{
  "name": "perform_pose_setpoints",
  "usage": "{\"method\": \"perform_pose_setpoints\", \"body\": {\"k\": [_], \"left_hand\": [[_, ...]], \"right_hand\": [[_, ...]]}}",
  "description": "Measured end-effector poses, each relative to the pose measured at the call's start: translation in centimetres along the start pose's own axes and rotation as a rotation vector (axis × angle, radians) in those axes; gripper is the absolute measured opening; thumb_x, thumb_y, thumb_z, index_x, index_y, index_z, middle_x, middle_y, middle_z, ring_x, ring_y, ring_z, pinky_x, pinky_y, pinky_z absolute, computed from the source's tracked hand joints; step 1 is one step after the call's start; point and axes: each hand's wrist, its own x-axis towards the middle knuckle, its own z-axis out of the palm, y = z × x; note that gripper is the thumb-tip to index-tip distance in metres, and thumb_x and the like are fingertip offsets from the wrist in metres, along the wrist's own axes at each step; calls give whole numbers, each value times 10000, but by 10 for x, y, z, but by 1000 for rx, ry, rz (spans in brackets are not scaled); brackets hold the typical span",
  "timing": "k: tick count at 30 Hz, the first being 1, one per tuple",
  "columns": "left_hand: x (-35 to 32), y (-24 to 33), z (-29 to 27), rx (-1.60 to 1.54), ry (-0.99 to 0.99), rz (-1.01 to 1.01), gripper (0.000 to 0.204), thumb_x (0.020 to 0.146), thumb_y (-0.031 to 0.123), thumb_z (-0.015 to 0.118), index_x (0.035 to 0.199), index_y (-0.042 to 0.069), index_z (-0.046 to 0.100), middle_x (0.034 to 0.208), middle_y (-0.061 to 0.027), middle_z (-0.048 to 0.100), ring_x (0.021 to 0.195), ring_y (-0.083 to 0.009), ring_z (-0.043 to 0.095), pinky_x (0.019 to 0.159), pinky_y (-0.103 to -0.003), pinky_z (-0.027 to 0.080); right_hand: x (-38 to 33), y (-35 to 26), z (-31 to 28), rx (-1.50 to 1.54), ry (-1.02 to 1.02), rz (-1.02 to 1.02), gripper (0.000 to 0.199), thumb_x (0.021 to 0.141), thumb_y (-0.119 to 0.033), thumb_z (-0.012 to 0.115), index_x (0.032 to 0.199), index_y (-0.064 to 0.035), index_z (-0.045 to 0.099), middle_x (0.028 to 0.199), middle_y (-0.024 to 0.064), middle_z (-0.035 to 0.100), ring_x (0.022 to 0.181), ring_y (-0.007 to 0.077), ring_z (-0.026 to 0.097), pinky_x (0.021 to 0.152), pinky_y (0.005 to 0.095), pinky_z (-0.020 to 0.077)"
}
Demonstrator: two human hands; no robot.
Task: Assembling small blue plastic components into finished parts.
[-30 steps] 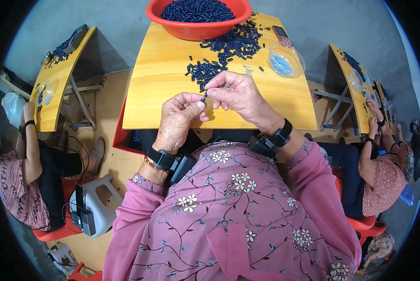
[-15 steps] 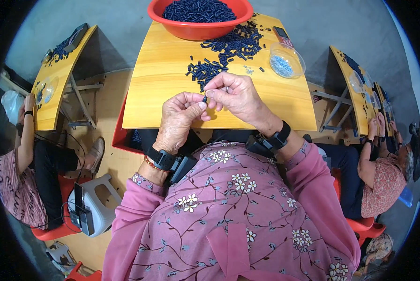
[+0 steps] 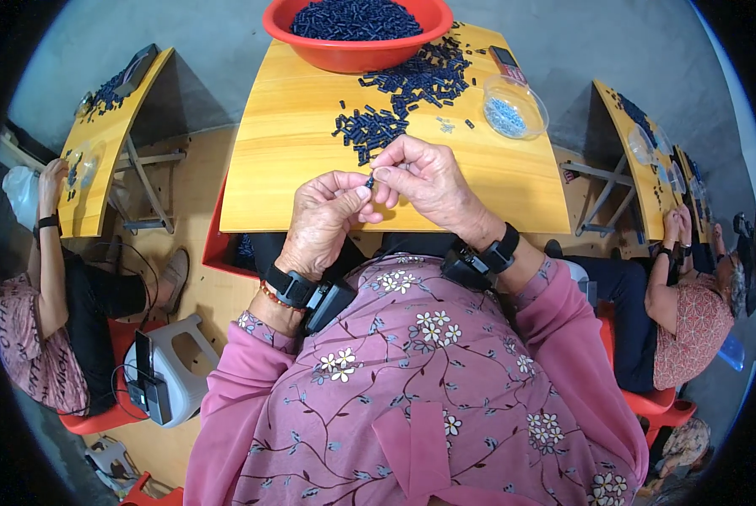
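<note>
Above the near part of the yellow table (image 3: 479, 194), my left hand (image 3: 323, 215) pinches a small dark plastic piece (image 3: 369, 181) between thumb and forefinger. My right hand (image 3: 429, 181) meets it from the right, its thumb and forefinger closed at the top of the same piece. Whether the right fingertips hold a separate tiny part is hidden. Just beyond my hands lies a loose pile of dark blue cylindrical pieces (image 3: 369, 131). A clear round dish (image 3: 534, 93) with small light blue pieces (image 3: 504, 118) stands at the right, near a few tiny pale bits (image 3: 445, 126).
A red basin (image 3: 357, 55) heaped with dark cylinders stands at the table's far edge. A phone (image 3: 506, 63) lies at the far right. Under the table's left side is a red container (image 3: 218, 240). Other people sit at the left table (image 3: 112, 169) and right table (image 3: 648, 198).
My right fingertips have come down slightly onto the dark piece, closing the small gap above it. The left hand has barely moved. The person at the left has shifted an arm.
</note>
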Motion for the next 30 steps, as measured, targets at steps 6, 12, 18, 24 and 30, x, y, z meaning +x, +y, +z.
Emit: {"method": "perform_pose_setpoints", "body": {"k": [6, 12, 18, 24, 30], "left_hand": [[2, -4, -4, -45, -59, -19, 104, 910, 26, 631, 999, -26, 632, 889, -128, 685, 733, -168, 671, 690, -304, 590], [2, 1, -4, -104, -154, -65, 130, 910, 37, 635, 1020, -33, 637, 930, -123, 686, 766, -154, 665, 723, -311, 595], [-1, 9, -1, -166, -226, -82, 145, 909, 44, 639, 1027, -40, 647, 949, -119, 686, 768, -139, 662, 720, -298, 600], [-3, 12, -2, -266, -272, -130, 138, 915, 46, 630, 1031, -27, 646, 907, -95, 673, 739, -133, 655, 698, -304, 601], [0, 10, -7, -312, -324, -163, 147, 917, 57, 632, 1039, -24, 643, 894, -89, 667, 760, -149, 659, 687, -307, 599]], "right_hand": [[-5, 2, -3, 14, -13, 3, 53, 941, -33, 588, 980, -4, 609, 770, 33, 645, 674, 83, 631, 598, 213, 518], [-7, 2, -5, 53, -38, -50, 59, 935, -15, 589, 983, 1, 619, 781, 38, 645, 677, 89, 630, 591, 226, 527], [-8, -5, -7, 46, -60, -83, 67, 927, 5, 594, 989, 13, 617, 865, 64, 638, 733, 107, 635, 626, 227, 524], [-10, -14, 1, 12, -39, -149, 59, 913, 20, 599, 966, 14, 625, 813, 35, 649, 726, 79, 614, 653, 219, 519], [-11, -15, -1, 6, -73, -148, 50, 925, 21, 591, 972, 28, 608, 890, 67, 604, 749, 109, 621, 644, 236, 532]]}}
